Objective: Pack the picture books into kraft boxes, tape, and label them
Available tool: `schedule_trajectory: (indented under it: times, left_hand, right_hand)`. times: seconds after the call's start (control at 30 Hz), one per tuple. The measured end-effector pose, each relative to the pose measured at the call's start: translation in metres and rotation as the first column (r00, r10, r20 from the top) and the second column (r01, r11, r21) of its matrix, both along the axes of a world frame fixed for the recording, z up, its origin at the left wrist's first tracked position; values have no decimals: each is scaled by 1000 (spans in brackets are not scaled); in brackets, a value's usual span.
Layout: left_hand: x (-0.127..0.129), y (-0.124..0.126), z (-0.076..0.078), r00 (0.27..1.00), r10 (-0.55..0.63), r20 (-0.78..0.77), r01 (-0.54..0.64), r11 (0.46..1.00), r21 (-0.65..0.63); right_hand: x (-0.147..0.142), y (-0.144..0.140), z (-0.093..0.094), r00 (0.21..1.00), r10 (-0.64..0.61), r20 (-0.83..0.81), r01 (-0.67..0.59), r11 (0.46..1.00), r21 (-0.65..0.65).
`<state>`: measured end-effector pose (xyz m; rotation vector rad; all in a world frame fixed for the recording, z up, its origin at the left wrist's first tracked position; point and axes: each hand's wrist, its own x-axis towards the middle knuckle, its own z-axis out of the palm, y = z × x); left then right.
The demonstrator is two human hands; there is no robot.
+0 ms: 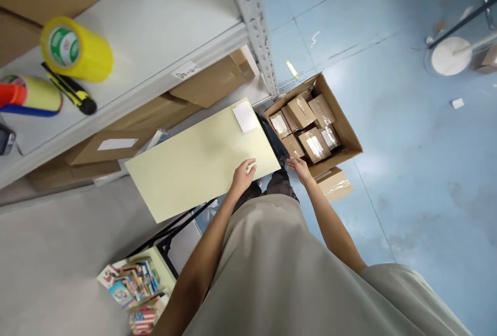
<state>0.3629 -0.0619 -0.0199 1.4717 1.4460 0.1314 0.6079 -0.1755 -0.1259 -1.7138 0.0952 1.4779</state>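
The person's left hand (243, 174) rests on the near edge of a large pale yellow-green flat box (198, 162), its fingers (250, 162) together and laid over the top face with the thumb along the edge, so the hand grips the box at its rim. The flat box lies tilted in front of the metal shelf (155, 30), carrying a small white label (245, 117) near its far corner. The right hand (298, 166) sits at the box's right corner, just beside an open cardboard carton (347, 134) on the blue floor (407, 144); whether its fingers are apart or clamped on the corner cannot be told, since they are small and partly hidden. The carton holds several small brown parcels (306, 126) sealed with clear tape, and another taped parcel (334, 183) lies on the floor just beside it. On the shelf stand a yellow roll of tape (75, 48), a black-and-yellow utility knife (72, 90) and a tape dispenser (31, 97). Flat brown cartons (209, 82) are stacked on the lower level. Colourful booklets (134, 284) fill a bin near the person's left elbow.
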Motion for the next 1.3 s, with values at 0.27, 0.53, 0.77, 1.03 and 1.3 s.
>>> schedule_trajectory:
  times: [0.27, 0.53, 0.77, 1.03, 1.3]
  left_hand:
    - [-89, -69, -2, 912, 371, 174, -350, 926, -143]
    - [-161, -104, 29, 726, 532, 436, -562, 824, -71]
    - [-295, -198, 38, 385, 724, 572, -848, 523, -91]
    - [-423, -345, 36, -117, 803, 584, -992, -63, -111]
    - [-476, -429, 33, -437, 777, 453, -897, -413, -158]
  right_hand:
    - [-13, 20, 23, 971, 235, 35, -237, 969, 72]
    - [-104, 70, 89, 841, 491, 227, -539, 793, 283]
    - [-272, 54, 136, 563, 779, 276, -812, 460, 358]
    - [-478, 1, 149, 42, 969, 243, -959, -29, 280]
    - [-666, -1, 151, -361, 881, 306, -855, -444, 269]
